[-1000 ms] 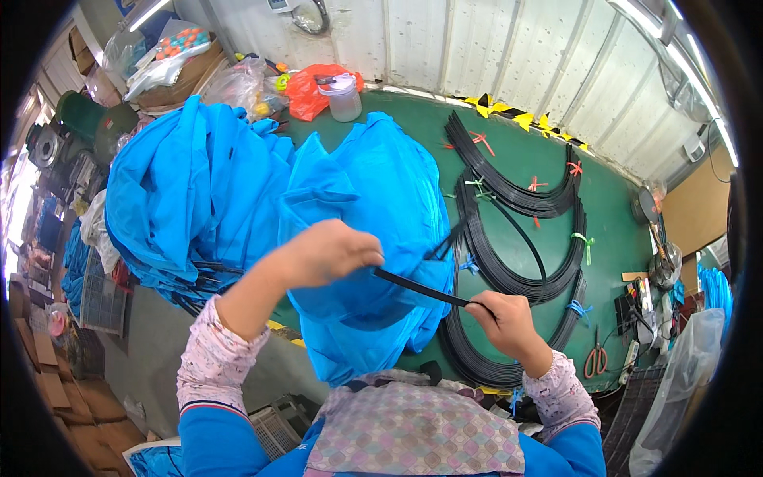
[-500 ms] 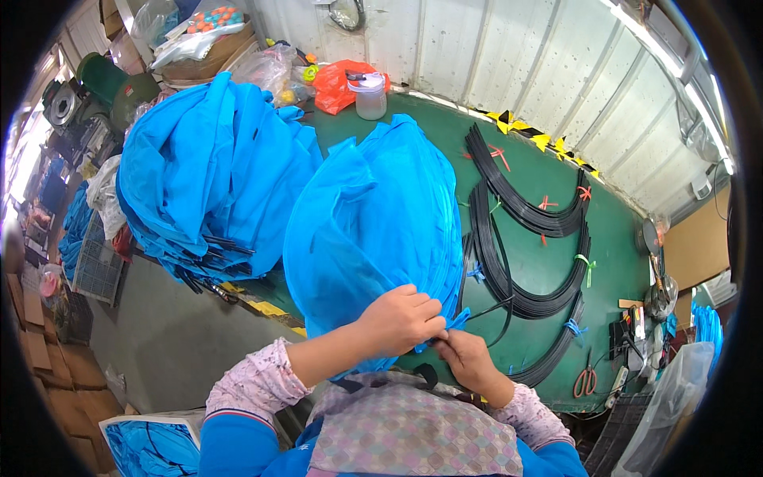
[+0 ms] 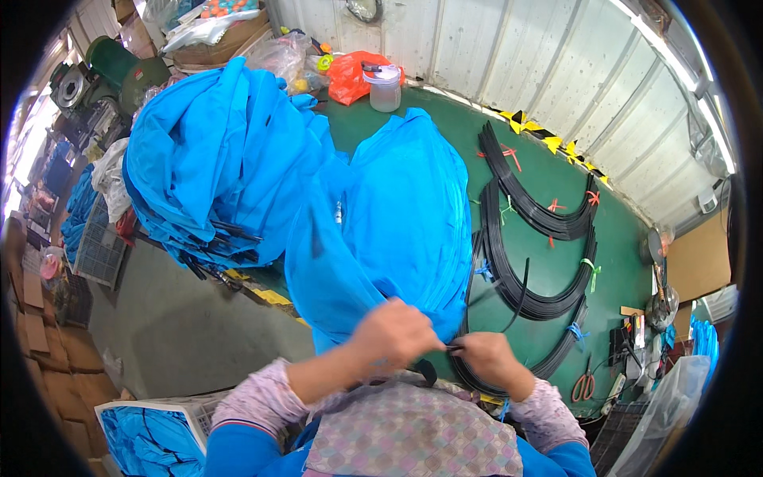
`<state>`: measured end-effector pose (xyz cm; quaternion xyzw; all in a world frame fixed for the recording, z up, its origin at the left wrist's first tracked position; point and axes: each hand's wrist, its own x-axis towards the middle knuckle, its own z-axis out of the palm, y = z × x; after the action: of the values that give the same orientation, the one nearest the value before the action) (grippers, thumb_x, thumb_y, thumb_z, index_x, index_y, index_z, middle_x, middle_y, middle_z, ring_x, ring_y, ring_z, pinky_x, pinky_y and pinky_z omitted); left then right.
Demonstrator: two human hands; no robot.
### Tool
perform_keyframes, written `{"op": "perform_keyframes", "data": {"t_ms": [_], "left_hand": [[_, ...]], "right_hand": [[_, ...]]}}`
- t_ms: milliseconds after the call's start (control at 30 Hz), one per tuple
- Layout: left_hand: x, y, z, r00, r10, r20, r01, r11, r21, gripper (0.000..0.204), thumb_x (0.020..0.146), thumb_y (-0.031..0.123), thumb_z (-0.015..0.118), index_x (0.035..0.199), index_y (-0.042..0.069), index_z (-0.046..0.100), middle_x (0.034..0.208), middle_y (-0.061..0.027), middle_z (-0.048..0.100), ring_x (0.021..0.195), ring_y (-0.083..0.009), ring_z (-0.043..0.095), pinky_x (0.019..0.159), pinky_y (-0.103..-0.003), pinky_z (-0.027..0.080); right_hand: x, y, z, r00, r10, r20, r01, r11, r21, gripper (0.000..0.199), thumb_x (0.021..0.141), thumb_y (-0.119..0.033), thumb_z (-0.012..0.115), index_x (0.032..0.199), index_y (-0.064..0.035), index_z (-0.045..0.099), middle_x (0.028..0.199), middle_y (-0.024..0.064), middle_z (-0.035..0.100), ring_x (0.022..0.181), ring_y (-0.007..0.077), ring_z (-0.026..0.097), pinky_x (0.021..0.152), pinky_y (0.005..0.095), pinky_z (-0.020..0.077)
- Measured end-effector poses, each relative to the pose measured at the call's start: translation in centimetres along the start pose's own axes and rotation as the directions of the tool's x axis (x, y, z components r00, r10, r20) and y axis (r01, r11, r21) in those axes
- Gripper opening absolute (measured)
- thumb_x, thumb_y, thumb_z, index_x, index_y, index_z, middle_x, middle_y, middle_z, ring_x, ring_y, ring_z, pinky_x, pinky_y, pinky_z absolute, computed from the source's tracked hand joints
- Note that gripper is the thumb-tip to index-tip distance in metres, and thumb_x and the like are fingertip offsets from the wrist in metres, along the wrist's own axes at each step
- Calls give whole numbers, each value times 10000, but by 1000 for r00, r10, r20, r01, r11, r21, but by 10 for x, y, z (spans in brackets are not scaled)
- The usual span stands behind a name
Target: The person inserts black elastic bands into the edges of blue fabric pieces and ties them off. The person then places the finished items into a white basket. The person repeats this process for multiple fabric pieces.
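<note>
Head view: both hands (image 3: 441, 346) pinch a black strip (image 3: 517, 298) at blue fabric's (image 3: 397, 222) edge.

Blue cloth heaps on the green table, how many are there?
2. One big blue heap sits at the table's left end; the other blue heap lies mid-table, right above both hands. More blue cloth shows off the table.

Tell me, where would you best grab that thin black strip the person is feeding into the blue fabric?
Probably near its close end, where the left hand and right hand pinch the black strip at the blue fabric edge. It is long and arches up freely, so coming from the person's side likely controls it best.
</note>
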<state>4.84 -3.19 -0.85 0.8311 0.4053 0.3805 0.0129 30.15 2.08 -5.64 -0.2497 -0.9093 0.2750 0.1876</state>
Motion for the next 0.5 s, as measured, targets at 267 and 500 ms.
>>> {"op": "perform_keyframes", "data": {"t_ms": [267,500], "left_hand": [[-82,-125,-67,358,-805,-474,894,441,-75,286,887,279,692,960,18,601,971,-130,626,902,-364,581,834,-416,461],[-38,-37,-20,606,-648,-462,679,724,-125,344,956,142,572,687,3,409,633,-171,385,544,-296,393,536,-424,326]], "right_hand": [[28,-57,6,974,-223,-35,207,946,-251,231,800,-224,721,760,-102,528,619,33,481,543,215,541,477,355,413],[32,-61,38,994,36,-100,-44,996,-80,326,868,-268,697,743,-85,458,639,68,557,551,253,590,446,379,419]]}}
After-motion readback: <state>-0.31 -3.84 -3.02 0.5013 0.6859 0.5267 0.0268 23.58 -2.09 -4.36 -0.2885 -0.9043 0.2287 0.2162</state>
